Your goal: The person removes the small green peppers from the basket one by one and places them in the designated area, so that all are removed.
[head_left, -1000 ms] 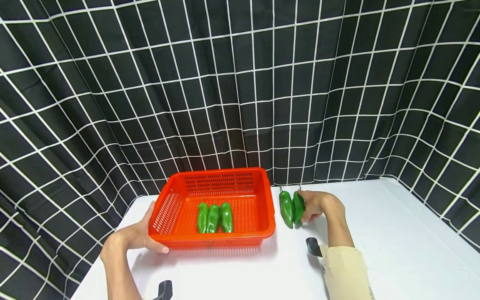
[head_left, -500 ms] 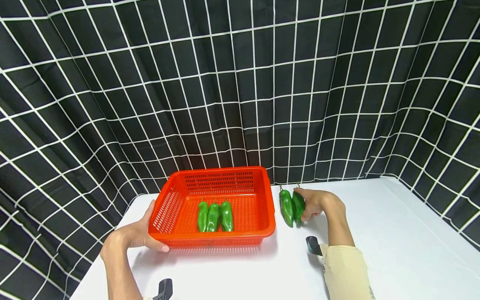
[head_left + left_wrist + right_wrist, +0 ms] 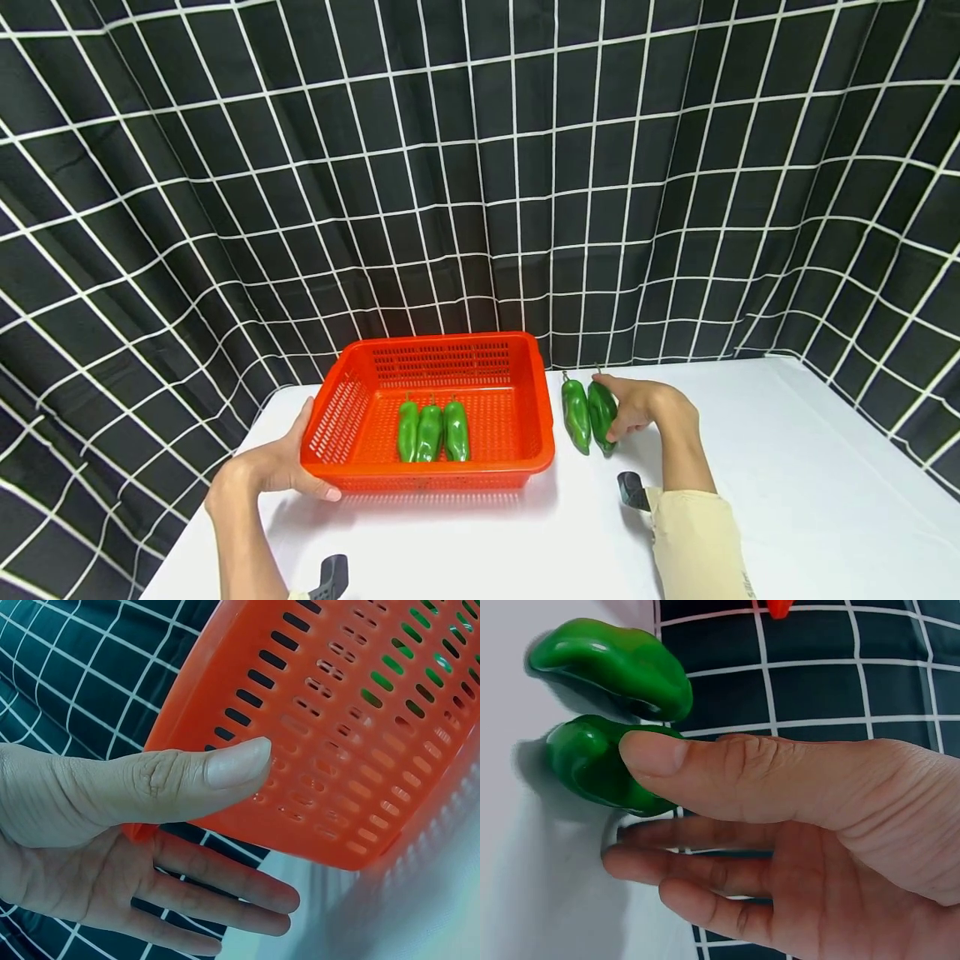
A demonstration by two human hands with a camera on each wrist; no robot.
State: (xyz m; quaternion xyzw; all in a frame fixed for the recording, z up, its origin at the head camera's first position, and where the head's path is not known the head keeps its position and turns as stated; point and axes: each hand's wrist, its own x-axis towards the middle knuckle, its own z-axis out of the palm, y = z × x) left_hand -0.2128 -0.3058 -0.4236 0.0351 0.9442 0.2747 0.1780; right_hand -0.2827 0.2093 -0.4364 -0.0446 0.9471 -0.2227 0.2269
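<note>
My left hand (image 3: 281,462) rests against the left front corner of a red plastic basket (image 3: 420,471). Its thumb lies along the front wall and its fingers extend straight by the left side. Three green peppers (image 3: 429,433) lie side by side in the basket, stems away from me. To the right of the basket, two more peppers lie on the white table. My right hand (image 3: 641,406) holds the right one (image 3: 602,414) between thumb and a mostly hidden finger. The left pepper (image 3: 577,415) lies close beside it, and the right wrist view shows a narrow gap between them.
A black curtain (image 3: 480,208) with a white grid hangs behind and at both sides of the white table (image 3: 795,467). The basket stands near the table's back edge. A dark wrist mount (image 3: 632,490) shows on the right arm.
The right pepper has turned slightly, its lower tip shifting right and away from the left pepper; my right hand moved with it. My left hand and the basket have stayed put.
</note>
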